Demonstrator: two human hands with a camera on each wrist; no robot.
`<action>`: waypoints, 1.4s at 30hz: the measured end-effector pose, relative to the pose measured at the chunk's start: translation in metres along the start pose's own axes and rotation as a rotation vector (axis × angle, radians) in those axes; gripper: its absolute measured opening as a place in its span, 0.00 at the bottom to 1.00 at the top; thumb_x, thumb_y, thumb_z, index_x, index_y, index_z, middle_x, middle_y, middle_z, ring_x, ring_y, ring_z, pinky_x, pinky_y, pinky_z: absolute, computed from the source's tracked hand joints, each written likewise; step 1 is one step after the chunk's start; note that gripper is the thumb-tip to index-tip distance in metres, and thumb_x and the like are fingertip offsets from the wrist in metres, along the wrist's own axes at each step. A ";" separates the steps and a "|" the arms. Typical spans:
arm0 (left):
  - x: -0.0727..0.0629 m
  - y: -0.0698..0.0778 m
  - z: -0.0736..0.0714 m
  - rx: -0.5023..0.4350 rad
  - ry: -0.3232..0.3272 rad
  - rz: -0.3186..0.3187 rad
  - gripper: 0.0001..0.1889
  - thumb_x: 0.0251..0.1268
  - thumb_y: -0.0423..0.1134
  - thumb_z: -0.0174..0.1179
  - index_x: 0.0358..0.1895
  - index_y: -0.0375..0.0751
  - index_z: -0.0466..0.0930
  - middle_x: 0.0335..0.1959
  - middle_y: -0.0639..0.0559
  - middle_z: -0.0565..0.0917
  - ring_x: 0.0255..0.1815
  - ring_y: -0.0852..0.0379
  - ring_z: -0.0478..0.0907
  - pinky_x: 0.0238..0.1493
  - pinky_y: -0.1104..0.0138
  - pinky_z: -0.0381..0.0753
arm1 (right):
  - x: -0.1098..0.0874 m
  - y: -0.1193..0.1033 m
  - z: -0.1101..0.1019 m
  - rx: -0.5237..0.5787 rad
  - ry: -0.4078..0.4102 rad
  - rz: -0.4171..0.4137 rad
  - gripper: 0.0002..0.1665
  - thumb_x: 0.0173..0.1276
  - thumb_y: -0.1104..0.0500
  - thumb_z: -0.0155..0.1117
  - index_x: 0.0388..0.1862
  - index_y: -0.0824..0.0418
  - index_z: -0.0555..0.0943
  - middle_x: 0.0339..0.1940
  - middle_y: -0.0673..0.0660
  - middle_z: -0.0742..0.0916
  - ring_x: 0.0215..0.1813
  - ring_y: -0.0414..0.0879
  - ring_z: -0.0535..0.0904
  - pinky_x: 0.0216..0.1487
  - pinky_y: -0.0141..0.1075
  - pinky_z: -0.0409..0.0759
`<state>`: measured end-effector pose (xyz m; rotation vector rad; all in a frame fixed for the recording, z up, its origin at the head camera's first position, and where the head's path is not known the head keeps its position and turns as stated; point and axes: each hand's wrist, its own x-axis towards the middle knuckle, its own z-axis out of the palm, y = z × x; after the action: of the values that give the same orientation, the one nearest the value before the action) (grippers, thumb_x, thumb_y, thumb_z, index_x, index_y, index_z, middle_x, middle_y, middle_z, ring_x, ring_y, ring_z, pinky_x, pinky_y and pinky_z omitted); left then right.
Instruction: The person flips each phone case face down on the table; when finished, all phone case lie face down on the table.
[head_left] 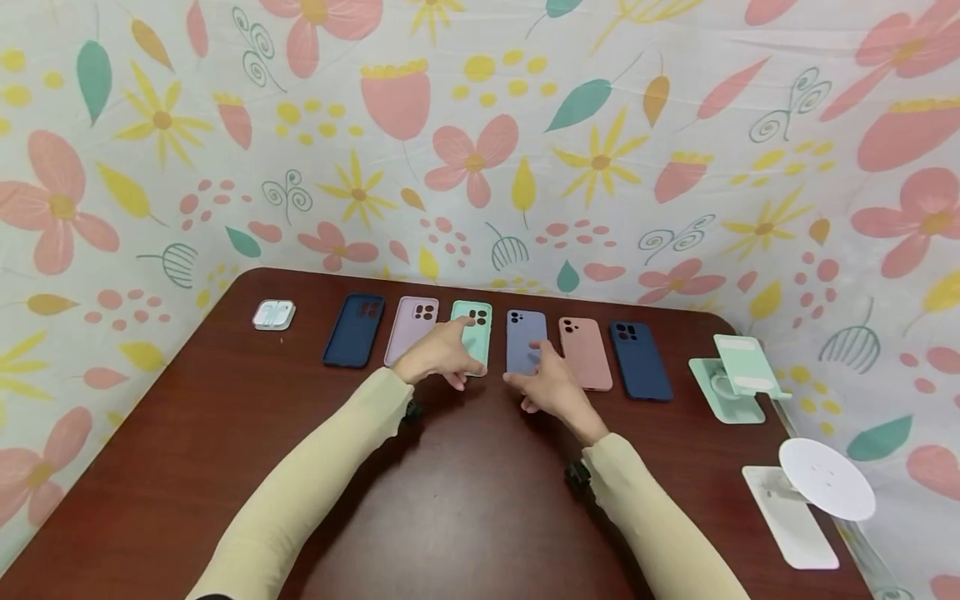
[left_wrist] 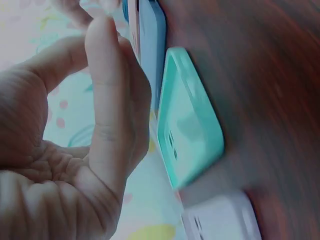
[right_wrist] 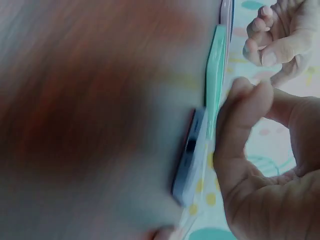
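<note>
A row of phone cases lies on the dark table. My left hand (head_left: 444, 350) hovers over the mint green case (head_left: 477, 340), fingers loosely bent and holding nothing. In the left wrist view the mint case (left_wrist: 192, 125) lies hollow side up, beyond the bent fingers. Close to the near end of the light blue case (head_left: 519, 333) is my right hand (head_left: 553, 383), also holding nothing, with index finger and thumb apart. The right wrist view has the light blue case (right_wrist: 189, 160) and the mint case (right_wrist: 215, 75) to the left of the right hand (right_wrist: 270, 165).
Left of the mint case lie a lilac case (head_left: 405, 329) and a dark blue case (head_left: 354, 333); to the right, a pink case (head_left: 587, 354) and another dark blue one (head_left: 641, 362). A small white box (head_left: 273, 315) sits far left. Mint (head_left: 738, 375) and white (head_left: 795, 517) stands occupy the right edge.
</note>
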<state>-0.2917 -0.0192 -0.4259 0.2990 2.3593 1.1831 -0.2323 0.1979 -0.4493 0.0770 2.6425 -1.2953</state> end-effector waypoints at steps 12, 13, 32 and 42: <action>-0.005 -0.019 -0.022 0.139 0.039 -0.068 0.58 0.59 0.33 0.81 0.89 0.39 0.52 0.30 0.41 0.87 0.15 0.59 0.83 0.31 0.62 0.94 | 0.016 -0.025 0.038 -0.034 -0.044 -0.010 0.58 0.72 0.51 0.79 0.88 0.62 0.55 0.24 0.59 0.90 0.18 0.46 0.86 0.29 0.39 0.90; -0.005 -0.019 -0.022 0.149 0.037 -0.074 0.58 0.59 0.33 0.81 0.89 0.39 0.52 0.34 0.41 0.88 0.15 0.59 0.84 0.31 0.63 0.94 | 0.018 -0.027 0.039 -0.038 -0.053 0.006 0.58 0.72 0.51 0.79 0.89 0.62 0.54 0.24 0.59 0.90 0.18 0.46 0.86 0.29 0.39 0.90; 0.009 -0.021 -0.023 0.175 -0.036 -0.098 0.35 0.56 0.28 0.81 0.65 0.31 0.71 0.49 0.37 0.84 0.17 0.57 0.87 0.30 0.67 0.93 | 0.037 -0.034 0.053 -0.023 -0.109 0.124 0.61 0.70 0.56 0.81 0.90 0.62 0.51 0.26 0.60 0.85 0.16 0.44 0.83 0.24 0.39 0.90; 0.017 -0.023 -0.021 0.199 -0.024 -0.103 0.26 0.56 0.27 0.81 0.55 0.29 0.77 0.40 0.40 0.85 0.14 0.58 0.85 0.27 0.67 0.92 | 0.041 -0.033 0.053 -0.017 -0.119 0.121 0.53 0.74 0.59 0.77 0.87 0.62 0.56 0.25 0.59 0.84 0.15 0.43 0.82 0.23 0.38 0.90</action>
<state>-0.3166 -0.0407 -0.4391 0.2528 2.4434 0.8946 -0.2685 0.1347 -0.4636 0.1499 2.5076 -1.1997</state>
